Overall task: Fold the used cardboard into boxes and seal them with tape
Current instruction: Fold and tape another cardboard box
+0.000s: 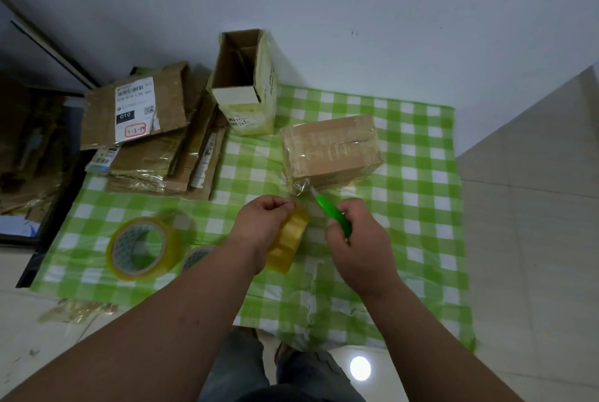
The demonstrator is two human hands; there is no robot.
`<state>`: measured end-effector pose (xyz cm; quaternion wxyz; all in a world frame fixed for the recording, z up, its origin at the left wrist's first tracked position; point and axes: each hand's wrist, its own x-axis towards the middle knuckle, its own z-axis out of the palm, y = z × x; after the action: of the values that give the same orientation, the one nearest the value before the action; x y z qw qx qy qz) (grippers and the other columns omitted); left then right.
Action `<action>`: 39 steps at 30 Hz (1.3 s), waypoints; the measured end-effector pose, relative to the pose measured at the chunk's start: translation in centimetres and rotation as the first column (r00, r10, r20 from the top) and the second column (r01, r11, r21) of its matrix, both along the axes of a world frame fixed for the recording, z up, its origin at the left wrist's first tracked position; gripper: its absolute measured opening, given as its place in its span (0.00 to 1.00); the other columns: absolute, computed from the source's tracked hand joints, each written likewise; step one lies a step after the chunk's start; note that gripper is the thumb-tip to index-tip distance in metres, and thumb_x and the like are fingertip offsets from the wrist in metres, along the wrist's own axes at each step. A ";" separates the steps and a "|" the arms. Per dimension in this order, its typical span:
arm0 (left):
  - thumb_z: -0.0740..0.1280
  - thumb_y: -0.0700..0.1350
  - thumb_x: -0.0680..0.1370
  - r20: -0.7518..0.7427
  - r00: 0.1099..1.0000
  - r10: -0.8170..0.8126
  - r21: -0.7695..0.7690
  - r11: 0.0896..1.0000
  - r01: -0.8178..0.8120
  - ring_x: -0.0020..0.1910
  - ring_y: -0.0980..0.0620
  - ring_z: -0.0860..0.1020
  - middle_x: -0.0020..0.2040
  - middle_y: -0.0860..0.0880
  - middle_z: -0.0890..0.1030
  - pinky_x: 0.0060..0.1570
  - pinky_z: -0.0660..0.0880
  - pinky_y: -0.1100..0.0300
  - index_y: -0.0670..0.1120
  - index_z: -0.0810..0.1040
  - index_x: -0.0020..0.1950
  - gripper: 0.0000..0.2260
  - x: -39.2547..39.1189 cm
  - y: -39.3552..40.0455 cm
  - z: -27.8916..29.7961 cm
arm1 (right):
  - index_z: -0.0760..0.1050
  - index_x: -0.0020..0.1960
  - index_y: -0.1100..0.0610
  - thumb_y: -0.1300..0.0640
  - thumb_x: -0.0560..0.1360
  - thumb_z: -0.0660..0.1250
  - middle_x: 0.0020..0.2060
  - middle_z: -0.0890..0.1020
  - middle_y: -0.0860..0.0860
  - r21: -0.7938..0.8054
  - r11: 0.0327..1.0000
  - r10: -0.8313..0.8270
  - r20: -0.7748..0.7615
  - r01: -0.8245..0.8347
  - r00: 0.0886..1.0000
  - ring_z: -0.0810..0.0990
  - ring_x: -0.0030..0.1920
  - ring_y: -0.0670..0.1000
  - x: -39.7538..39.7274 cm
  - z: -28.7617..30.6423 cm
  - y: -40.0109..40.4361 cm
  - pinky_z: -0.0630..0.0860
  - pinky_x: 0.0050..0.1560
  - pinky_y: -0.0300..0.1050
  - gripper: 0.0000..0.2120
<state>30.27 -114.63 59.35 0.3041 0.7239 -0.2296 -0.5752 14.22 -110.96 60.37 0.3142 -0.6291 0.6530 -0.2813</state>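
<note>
Gripping a yellow tape roll (288, 241), your left hand (264, 223) pinched its free end, while your right hand (355, 239) was curled around a green cutter (332, 213) touching the stretched tape. Just beyond, the taped box (330, 150) lay on the checked cloth (421, 207). Flat cardboard (152, 142), an open box (244, 84) and another roll (142, 247) stayed left.

You had a green-and-white checked cloth (405, 207) spread over the pale tiled floor (534, 207). On the cloth sat a closed brown cardboard box wrapped in clear tape (330, 149), an upright open box with yellowish taped sides (246, 90), a stack of flattened brown cardboard sheets (152, 142) at its left edge, and a large yellowish tape roll (142, 247), with what looked like another roll (197, 255) just beside it.
</note>
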 end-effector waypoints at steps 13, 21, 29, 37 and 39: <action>0.73 0.46 0.76 0.001 0.999 0.051 -0.038 0.998 -0.051 0.40 0.48 0.79 0.40 0.47 0.84 0.42 0.75 0.52 0.49 0.83 0.39 0.06 -0.3 0.5 0.2 | 0.70 0.48 0.55 0.49 0.77 0.62 0.37 0.75 0.49 0.035 0.969 0.243 -0.327 -0.245 0.913 0.74 0.37 0.54 1.7 1.9 -3.0 0.64 0.34 0.46 0.09; 0.73 0.43 0.76 -0.011 0.997 0.081 -0.038 0.996 -0.081 0.41 0.47 0.78 0.39 0.47 0.84 0.45 0.76 0.50 0.48 0.83 0.38 0.06 -0.4 0.2 0.4 | 0.72 0.51 0.55 0.49 0.78 0.61 0.39 0.76 0.50 0.086 0.963 0.267 -0.362 -0.254 0.893 0.77 0.41 0.55 2.6 3.1 -4.1 0.66 0.37 0.45 0.10; 0.74 0.44 0.75 -0.010 0.998 0.069 -0.024 0.997 -0.069 0.41 0.48 0.79 0.42 0.44 0.85 0.43 0.76 0.53 0.45 0.84 0.42 0.04 -0.3 0.1 0.9 | 0.74 0.54 0.54 0.50 0.77 0.62 0.44 0.80 0.51 0.132 0.965 0.259 -0.387 -0.225 0.885 0.80 0.45 0.56 2.4 3.8 -5.0 0.73 0.42 0.47 0.10; 0.74 0.43 0.73 0.068 0.995 0.067 0.015 0.998 -0.068 0.40 0.46 0.77 0.39 0.46 0.81 0.41 0.75 0.53 0.45 0.83 0.40 0.03 0.6 -1.0 1.2 | 0.72 0.49 0.54 0.50 0.77 0.62 0.38 0.72 0.48 0.223 0.951 0.296 -0.440 -0.216 0.848 0.71 0.39 0.53 0.9 4.7 -5.6 0.66 0.40 0.44 0.07; 0.74 0.43 0.72 0.069 0.995 0.075 0.027 0.997 -0.077 0.40 0.45 0.77 0.39 0.46 0.81 0.42 0.75 0.53 0.45 0.82 0.40 0.03 1.0 -1.2 1.2 | 0.68 0.46 0.54 0.51 0.77 0.61 0.37 0.72 0.49 0.250 0.949 0.294 -0.471 -0.193 0.832 0.71 0.40 0.54 0.2 4.7 -5.7 0.66 0.40 0.45 0.07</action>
<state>31.25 -115.84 60.60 0.3069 0.7558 -0.2036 -0.5414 14.42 -116.62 65.09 0.2255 -0.7256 0.6501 -0.0010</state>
